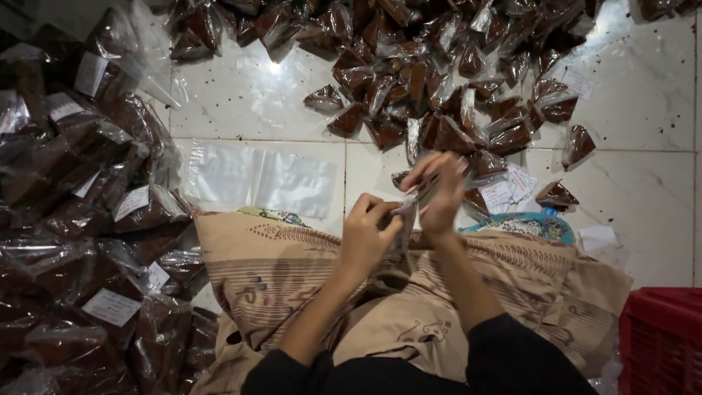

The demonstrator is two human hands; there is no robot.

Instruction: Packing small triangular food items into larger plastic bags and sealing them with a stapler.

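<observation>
Both hands are up over the lap. The left hand (365,234) is pinched shut on the lower end of a small clear plastic bag (411,208), and the right hand (439,194) grips its upper end, fingers curled tight. The bag hangs between them, above the patterned beige cloth (292,271) on the knees. Just beyond, on the white tiled floor (643,205), lies a heap of brown wedge packets (439,95). Flat empty bags (256,175) lie to the left, bigger filled packs (80,219) are stacked further left, and a red crate (662,336) sits to the right.
</observation>
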